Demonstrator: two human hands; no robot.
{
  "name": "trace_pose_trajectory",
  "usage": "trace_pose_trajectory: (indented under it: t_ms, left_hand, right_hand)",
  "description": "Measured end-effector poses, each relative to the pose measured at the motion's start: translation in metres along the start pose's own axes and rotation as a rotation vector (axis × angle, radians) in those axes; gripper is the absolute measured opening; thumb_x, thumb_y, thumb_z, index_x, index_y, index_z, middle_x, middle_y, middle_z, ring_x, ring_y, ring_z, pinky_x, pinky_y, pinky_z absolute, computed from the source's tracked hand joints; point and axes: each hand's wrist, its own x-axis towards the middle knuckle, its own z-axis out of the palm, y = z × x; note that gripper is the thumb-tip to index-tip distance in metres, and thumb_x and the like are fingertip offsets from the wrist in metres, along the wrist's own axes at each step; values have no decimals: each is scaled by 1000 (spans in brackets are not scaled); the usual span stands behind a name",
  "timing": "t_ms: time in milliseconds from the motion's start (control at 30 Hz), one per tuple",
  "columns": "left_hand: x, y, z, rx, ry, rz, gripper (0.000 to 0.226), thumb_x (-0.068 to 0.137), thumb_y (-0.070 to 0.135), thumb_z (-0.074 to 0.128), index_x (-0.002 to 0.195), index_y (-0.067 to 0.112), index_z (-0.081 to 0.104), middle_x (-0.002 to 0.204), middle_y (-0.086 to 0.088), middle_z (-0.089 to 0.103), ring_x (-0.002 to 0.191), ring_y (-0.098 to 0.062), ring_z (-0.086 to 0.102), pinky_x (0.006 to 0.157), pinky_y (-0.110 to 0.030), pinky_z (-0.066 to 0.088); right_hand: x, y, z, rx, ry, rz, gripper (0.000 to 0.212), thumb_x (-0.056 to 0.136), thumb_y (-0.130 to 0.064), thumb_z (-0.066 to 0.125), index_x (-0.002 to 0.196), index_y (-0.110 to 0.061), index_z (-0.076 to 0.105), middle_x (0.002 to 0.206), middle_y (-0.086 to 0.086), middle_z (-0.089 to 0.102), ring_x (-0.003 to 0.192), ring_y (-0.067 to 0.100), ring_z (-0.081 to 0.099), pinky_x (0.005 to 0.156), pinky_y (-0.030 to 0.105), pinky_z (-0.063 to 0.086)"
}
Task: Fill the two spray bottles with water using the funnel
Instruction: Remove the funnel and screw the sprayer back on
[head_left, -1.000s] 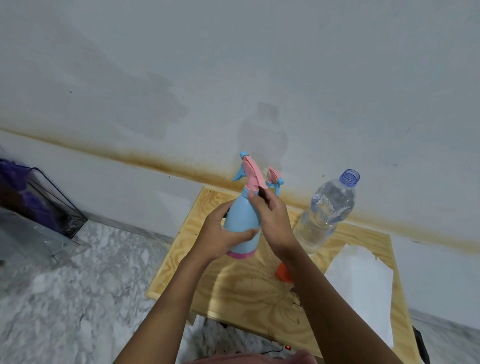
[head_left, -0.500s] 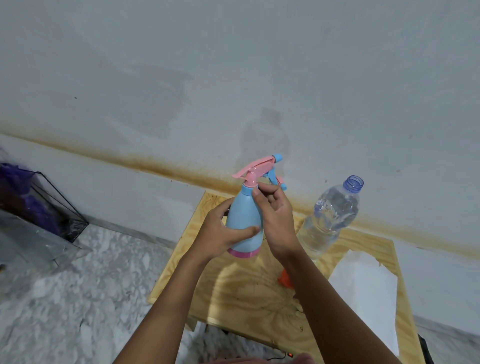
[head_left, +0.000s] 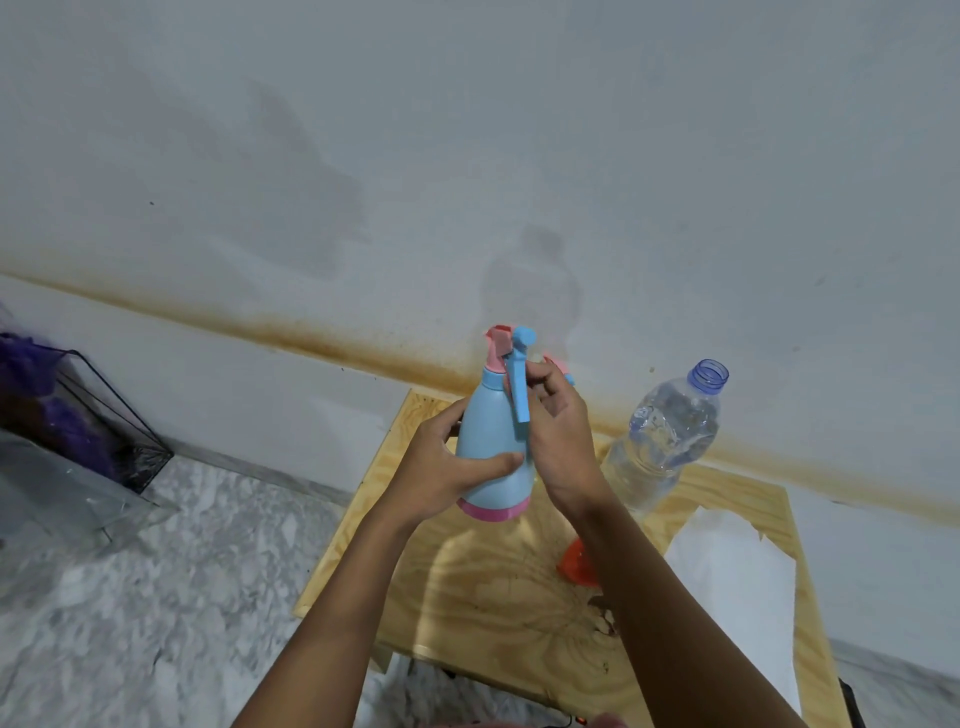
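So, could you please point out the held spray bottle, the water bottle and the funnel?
held spray bottle (head_left: 488, 415): head view, blue body.
water bottle (head_left: 670, 431): head view, clear middle.
funnel (head_left: 574, 564): head view, orange rim.

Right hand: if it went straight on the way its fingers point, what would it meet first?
The spray head of the blue spray bottle: the right hand points up and left, its fingers at the bottle's neck. The left hand holds the body. Depth beyond is unclear.
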Motion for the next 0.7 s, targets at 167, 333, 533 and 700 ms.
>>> trace_pose_trajectory:
  t_ms: [167,333,533,700]
  left_hand:
    - [-1,0,1,-11,3,-29,58,59,45,85,112,30,69,104,9,73,101,-12,69,81,-37,61]
    - [-2,0,-3,24,-74,-40,57,63,44,85,116,31,68,108,8,72,104,-11,68,87,-40,59]
    - [1,1,0,48,-71,-31,62,62,48,85,119,34,65,112,10,70,104,-9,66,87,-42,59]
    - [0,-3,13,10,13,-5,64,62,41,86,121,35,64,111,12,70,102,-10,67,81,-41,61]
  right_hand:
    - [1,-8,-1,-26,8,-21,38,78,-29,80,110,-15,63,105,6,66,97,17,62,95,48,52]
    - [4,-18,-15,-171,-238,-30,16,97,-23,58,107,-25,69,93,-13,68,93,-15,59,120,54,19]
    - [8,-19,-20,-216,-227,-44,12,94,-26,64,104,-25,71,96,-1,71,94,9,65,112,51,33]
    - [5,-10,-17,-235,-108,-58,17,87,-34,69,103,-27,70,95,5,68,88,27,58,91,60,49]
